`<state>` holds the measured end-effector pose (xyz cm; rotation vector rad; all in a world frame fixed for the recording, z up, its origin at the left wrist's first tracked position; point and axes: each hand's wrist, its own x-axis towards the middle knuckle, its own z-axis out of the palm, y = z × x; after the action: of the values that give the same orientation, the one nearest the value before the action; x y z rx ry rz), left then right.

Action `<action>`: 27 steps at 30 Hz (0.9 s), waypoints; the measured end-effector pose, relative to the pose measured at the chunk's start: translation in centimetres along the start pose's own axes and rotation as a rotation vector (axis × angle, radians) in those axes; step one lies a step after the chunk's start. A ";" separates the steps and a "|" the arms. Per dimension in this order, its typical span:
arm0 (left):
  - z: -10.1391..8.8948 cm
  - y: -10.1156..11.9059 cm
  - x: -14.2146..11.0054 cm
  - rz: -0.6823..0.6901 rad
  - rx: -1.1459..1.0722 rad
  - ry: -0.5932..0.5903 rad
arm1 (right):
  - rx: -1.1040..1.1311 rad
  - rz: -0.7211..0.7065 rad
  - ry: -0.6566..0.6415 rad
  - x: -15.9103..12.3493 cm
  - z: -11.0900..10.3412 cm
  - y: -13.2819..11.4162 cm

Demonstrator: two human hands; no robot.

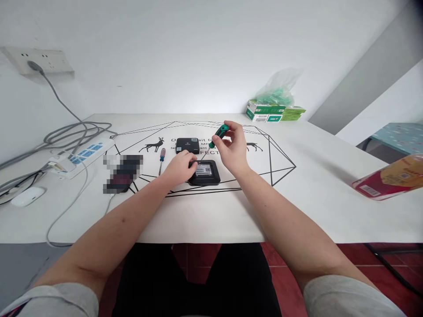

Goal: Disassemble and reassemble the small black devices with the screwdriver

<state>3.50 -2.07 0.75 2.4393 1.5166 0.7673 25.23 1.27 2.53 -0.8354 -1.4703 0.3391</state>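
Observation:
My right hand (234, 147) is closed round the green and black handle of a screwdriver (218, 134). Its thin shaft slants down and left to the upper left corner of a flat black box with a white label (206, 172), which lies on the table. At that corner my left hand (181, 167) rests with curled fingers against the box's left side, close to the screwdriver tip. The exact contact at the tip is hidden by the fingers. Just behind stands a second black box (187, 145). Left of my left hand lies another screwdriver (161, 159) with a red and blue handle.
A blurred-out dark device (124, 175) with a cable lies at the left, near a white power strip (87, 156), coiled grey cable and a white mouse (28, 196). Green boxes (266, 110) with a plastic bag stand by the wall. A red and yellow packet (390, 178) is at the right.

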 end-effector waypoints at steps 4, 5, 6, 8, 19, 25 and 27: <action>0.4 -0.4 0.0 0.058 -0.013 0.012 | 0.036 -0.005 -0.009 -0.3 0.3 -0.2; 0.4 -0.5 0.0 0.060 -0.010 0.016 | 0.038 -0.005 -0.011 -0.3 0.3 -0.2; 0.4 -0.5 0.1 0.059 -0.006 0.018 | 0.041 -0.003 -0.013 -0.4 0.3 -0.3; 0.3 -0.6 0.2 0.054 0.006 0.015 | 0.050 0.003 -0.013 -0.4 0.3 -0.4; 0.0 -0.5 0.3 0.065 0.022 0.019 | 0.045 0.002 -0.004 -0.5 0.4 -0.2; -0.1 -0.3 0.4 0.078 0.034 0.004 | 0.036 -0.007 -0.011 -0.6 0.4 0.0; -0.1 -0.3 0.4 0.060 0.059 0.005 | 0.043 -0.005 -0.001 -0.6 0.4 0.0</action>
<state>3.37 -1.60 0.89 2.5382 1.4943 0.7504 24.79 0.98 2.11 -0.7966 -1.4611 0.3661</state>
